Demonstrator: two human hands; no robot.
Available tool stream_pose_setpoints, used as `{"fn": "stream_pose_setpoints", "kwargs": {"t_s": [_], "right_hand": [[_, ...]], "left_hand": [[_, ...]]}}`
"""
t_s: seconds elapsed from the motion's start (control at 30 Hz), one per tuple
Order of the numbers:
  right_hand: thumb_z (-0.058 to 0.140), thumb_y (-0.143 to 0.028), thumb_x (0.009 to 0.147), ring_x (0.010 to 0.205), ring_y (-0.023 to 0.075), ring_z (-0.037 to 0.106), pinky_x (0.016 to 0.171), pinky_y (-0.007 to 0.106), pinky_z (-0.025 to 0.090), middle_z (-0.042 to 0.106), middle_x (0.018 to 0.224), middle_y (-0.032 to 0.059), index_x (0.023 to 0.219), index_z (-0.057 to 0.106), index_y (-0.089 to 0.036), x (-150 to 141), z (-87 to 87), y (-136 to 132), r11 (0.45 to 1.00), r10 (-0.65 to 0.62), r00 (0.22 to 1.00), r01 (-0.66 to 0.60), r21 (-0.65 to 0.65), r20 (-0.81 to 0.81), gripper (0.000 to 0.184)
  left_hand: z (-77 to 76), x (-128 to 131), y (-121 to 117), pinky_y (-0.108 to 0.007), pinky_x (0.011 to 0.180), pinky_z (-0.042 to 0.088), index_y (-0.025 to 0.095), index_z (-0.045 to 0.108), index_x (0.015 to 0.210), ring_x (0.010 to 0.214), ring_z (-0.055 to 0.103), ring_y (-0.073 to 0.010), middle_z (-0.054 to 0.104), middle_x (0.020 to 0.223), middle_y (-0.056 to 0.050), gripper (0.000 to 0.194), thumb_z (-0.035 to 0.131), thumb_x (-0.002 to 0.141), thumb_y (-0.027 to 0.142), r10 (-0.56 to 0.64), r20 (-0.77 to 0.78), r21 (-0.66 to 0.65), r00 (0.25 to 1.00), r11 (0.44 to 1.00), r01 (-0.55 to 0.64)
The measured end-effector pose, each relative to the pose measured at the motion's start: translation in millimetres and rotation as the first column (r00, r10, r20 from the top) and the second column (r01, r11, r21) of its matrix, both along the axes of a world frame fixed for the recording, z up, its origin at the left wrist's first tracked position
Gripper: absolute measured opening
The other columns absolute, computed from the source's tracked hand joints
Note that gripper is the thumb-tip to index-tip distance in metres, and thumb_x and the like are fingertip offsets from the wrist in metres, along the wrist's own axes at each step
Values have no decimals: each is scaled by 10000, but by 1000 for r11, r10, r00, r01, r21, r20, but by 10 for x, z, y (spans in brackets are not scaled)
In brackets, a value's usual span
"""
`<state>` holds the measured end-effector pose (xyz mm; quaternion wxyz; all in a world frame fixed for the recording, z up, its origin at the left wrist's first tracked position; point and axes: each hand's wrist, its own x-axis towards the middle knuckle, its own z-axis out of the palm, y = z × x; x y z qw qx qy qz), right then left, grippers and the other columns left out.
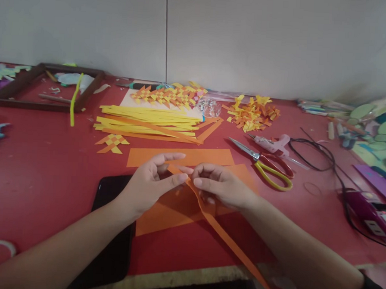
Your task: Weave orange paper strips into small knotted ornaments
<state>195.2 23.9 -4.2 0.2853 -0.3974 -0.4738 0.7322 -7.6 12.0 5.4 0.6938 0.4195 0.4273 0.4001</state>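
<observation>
Red desk beneath our work. Orange sheets below our hands. Our left hand and right hand pinch long orange strip near its upper end, fingers bent close together. Open scissors right of sheets. Woven piece left, beside yellow strips.

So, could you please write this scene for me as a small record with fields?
left hand: at the upper end of an orange strip
right hand: on the same strip, close beside the left
under the hands: orange sheets
behind the sheets: yellow strips, some orange ones among them
scissors: right of the sheets, one handle red, one yellow
near scissors: pink glue gun
tabletop: red
</observation>
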Motion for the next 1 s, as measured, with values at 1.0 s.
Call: {"fn": "stream_pose_setpoints", "kwargs": {"t_s": [1.0], "right_hand": [[828,-321,701,437,29,435,391,163,327,578,617,-62,812,621,-166,-31,40,-20,999,-52,998,52,17,25,282]], "left_hand": [[8,7,3,-228,607,542,173,652,967,629,675,-124,761,826,-32,343,835,711,310,91,15,-70,996,994,-90]]}}
